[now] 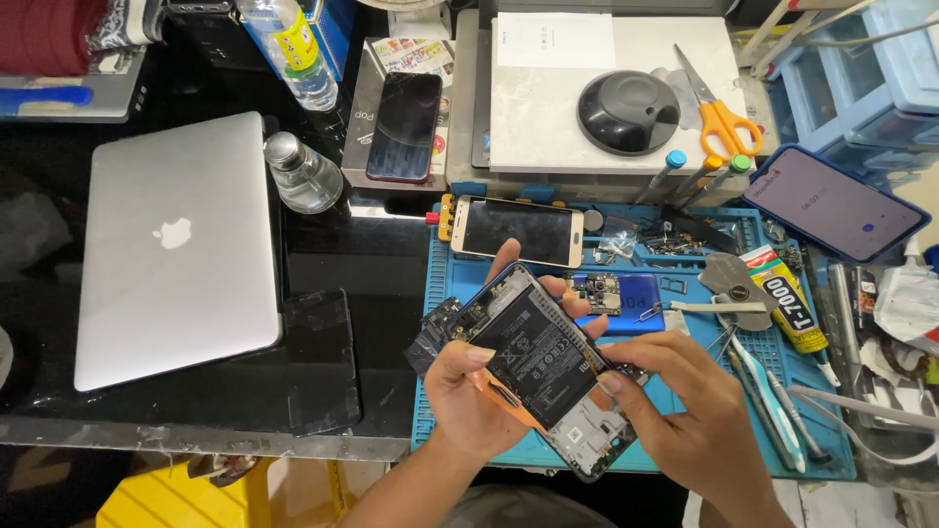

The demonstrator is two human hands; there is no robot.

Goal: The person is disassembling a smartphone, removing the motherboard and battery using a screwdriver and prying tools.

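Observation:
My left hand (469, 396) cradles an opened smartphone (548, 367) with its back cover off, so the black battery and circuit boards show. Fingers of that hand wrap behind its upper end and the thumb lies on the battery. My right hand (685, 406) pinches the phone's right edge near the lower board with thumb and forefinger. An orange pry tool (504, 399) sticks out under the phone at my left palm. Everything is held above a blue work mat (440, 293).
On the mat lie a gold phone (515, 232), a blue back cover with a circuit board (626, 298), tweezers, a glue tube (787, 303) and small parts. A closed silver laptop (176, 249) sits left, a glass bottle (301, 174), scissors (719, 108) and a lit phone (831, 200) stand farther back.

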